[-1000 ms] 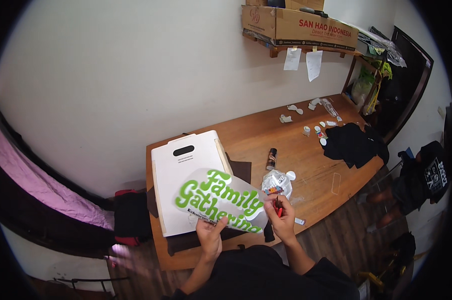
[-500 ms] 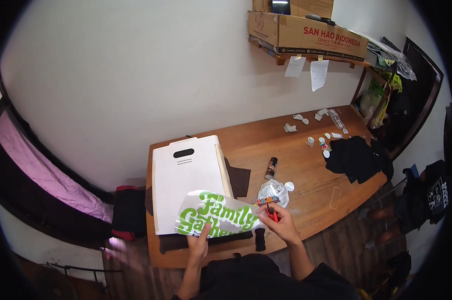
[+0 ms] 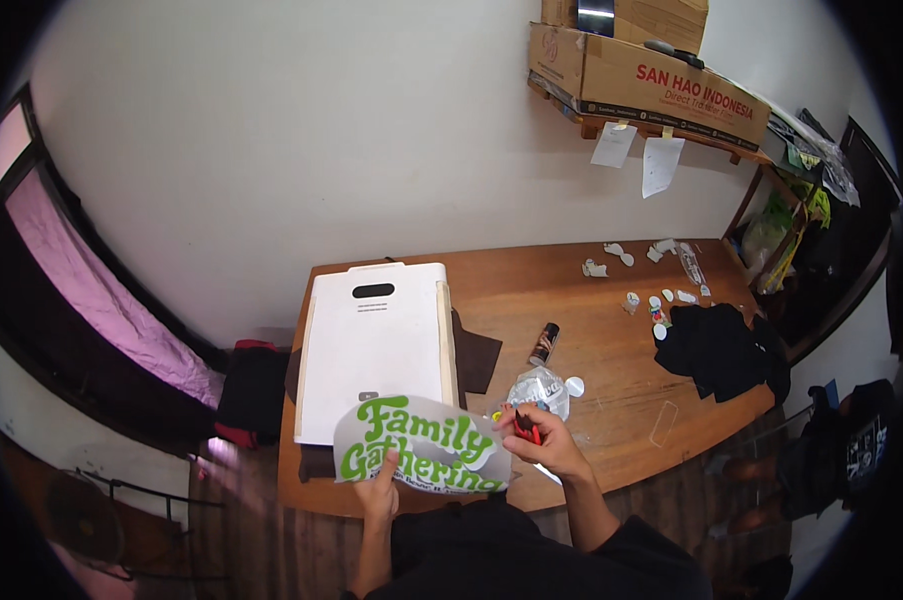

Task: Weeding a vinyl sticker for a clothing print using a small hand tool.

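A film sheet (image 3: pixel 426 452) with large green lettering and a smaller dark line below hangs over the near edge of a white flat-topped machine (image 3: pixel 371 345). My left hand (image 3: pixel 379 490) is closed on its lower left part, thumb on top of the lettering. At the sheet's right edge, my right hand (image 3: pixel 559 452) is closed round a small cutting tool (image 3: pixel 527 430) with red handles and a dark head. Whether those fingertips also touch the film is hard to tell. Just beyond them lies a crumpled clear plastic bag (image 3: pixel 546 386).
A dark spray can (image 3: pixel 544 343) lies on the wooden table (image 3: pixel 611 345). Black cloth (image 3: pixel 716 345) and several white film scraps (image 3: pixel 661 298) lie farther right. Dark fabric (image 3: pixel 478 350) sticks out beside the machine. Above is a shelf with a cardboard box (image 3: pixel 651 90).
The film sheet has turned and spread, so more of its lettering shows. Both hands keep their holds. My view has shifted slightly.
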The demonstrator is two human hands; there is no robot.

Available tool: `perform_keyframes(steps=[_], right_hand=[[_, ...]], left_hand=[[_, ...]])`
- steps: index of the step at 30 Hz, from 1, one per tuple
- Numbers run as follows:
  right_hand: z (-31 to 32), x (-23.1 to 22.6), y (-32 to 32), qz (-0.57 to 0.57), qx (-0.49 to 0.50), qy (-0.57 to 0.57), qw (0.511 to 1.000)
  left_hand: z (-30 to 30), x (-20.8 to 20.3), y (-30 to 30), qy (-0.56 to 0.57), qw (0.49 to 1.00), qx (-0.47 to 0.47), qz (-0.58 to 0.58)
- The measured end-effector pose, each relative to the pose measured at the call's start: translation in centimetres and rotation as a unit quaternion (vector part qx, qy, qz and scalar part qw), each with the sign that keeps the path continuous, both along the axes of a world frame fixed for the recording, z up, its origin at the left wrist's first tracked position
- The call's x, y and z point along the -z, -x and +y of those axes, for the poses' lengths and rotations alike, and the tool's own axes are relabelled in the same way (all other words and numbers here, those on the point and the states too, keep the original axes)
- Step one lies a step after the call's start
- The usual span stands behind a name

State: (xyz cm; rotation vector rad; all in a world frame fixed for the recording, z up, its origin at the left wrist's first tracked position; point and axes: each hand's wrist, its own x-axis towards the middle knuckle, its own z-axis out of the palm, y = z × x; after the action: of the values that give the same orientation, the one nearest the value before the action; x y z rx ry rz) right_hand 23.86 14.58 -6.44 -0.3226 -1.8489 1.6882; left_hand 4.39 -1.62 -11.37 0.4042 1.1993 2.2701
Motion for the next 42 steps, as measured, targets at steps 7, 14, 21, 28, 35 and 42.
perform_keyframes(steps=[7,14,21,28,35,42], right_hand=[[-1.1,-0.6,0.1,-0.021,0.033,0.064,0.997],[-1.8,1.3,-0.4,-0.016,0.088,0.056,0.994],[-2.4,0.9,-0.7,-0.034,0.146,0.083,0.985],[-2.7,-0.1,0.0,-0.044,0.148,0.090,0.984],[-4.3,0.4,1.4,-0.021,0.190,0.132,0.973],[-5.3,-0.5,3.7,-0.013,0.187,0.120,0.975]], left_hand=[[1.3,-0.8,-0.9,-0.022,0.994,-0.079,0.073],[0.7,0.0,-2.3,0.018,0.992,-0.094,0.080],[0.3,0.2,-1.5,-0.046,0.982,0.147,0.106],[0.9,-0.2,-0.5,0.020,0.970,0.231,0.073],[0.9,-0.6,1.5,-0.012,0.965,0.248,0.083],[0.3,-1.9,3.1,-0.028,0.977,0.189,0.091]])
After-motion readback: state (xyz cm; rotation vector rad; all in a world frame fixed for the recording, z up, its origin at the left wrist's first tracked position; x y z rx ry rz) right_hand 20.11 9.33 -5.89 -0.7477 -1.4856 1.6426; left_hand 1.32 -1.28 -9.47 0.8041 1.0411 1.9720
